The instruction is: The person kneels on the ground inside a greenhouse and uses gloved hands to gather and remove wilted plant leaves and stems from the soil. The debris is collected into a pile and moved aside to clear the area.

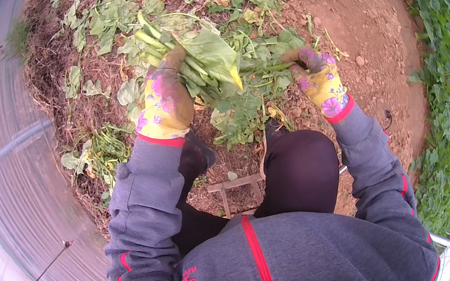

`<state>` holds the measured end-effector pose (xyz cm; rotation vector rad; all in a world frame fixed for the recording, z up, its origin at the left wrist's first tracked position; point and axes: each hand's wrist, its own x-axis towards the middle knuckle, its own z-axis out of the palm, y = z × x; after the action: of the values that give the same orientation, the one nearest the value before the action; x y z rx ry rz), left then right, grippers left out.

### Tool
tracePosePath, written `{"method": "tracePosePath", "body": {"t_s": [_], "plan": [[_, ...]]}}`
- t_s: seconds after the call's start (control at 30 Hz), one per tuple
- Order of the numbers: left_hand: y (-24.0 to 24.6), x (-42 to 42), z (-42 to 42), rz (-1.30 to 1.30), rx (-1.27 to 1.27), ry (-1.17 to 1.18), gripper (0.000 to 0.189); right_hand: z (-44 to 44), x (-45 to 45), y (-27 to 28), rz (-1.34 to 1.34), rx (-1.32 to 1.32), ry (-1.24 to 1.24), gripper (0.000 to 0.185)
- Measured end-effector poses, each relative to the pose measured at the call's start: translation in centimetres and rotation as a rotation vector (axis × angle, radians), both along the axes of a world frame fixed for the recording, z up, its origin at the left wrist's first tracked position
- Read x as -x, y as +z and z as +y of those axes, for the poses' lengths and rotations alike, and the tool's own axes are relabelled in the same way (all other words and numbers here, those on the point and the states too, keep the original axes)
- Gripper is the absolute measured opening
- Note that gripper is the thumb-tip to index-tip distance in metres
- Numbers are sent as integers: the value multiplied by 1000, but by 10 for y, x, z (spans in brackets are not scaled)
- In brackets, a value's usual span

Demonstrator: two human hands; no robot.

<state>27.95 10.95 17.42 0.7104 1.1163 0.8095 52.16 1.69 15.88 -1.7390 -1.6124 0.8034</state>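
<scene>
In a yellow floral glove, my left hand (167, 94) is closed around a bundle of thick green stalks (151, 41). A broad green leaf (209, 52) with a yellow tip hangs from the bundle toward the middle. My right hand (314, 69), gloved the same way, pinches the end of a green stalk (278, 67) between thumb and fingers. That stalk's far end runs into limp leaves, so I cannot tell where it stops. Wilted cut leaves (243, 113) lie on the ground beneath and between both hands.
More limp leaves (113, 19) cover the dry straw ahead. A leafy pile (99, 156) lies at left, near clear plastic sheeting (14, 174). Bare reddish soil (370, 25) and a dense green plant row (446, 74) run along the right. Below me is a low wooden frame (236, 183).
</scene>
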Motion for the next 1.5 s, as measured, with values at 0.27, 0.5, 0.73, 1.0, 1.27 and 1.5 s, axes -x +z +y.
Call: {"method": "tracePosePath", "body": {"t_s": [0.27,0.5,0.73,1.0,1.27,1.5], "plan": [[18,-31,-36,43,-59,-271,50,38,45,20,578,61,91,14],[-5,-20,-32,108,-36,-220,45,45,34,-27,980,256,63,28],[-12,-2,-20,220,0,-107,32,66,-66,-155,-660,510,-145,30],[-8,-1,-16,246,-9,-99,30,40,-93,-195,-811,676,-181,43],[-6,-7,-24,108,51,-141,32,-9,-92,-153,-21,175,-586,20],[-8,-19,-42,-30,-12,-313,40,-19,-27,-51,277,56,-388,12]]}}
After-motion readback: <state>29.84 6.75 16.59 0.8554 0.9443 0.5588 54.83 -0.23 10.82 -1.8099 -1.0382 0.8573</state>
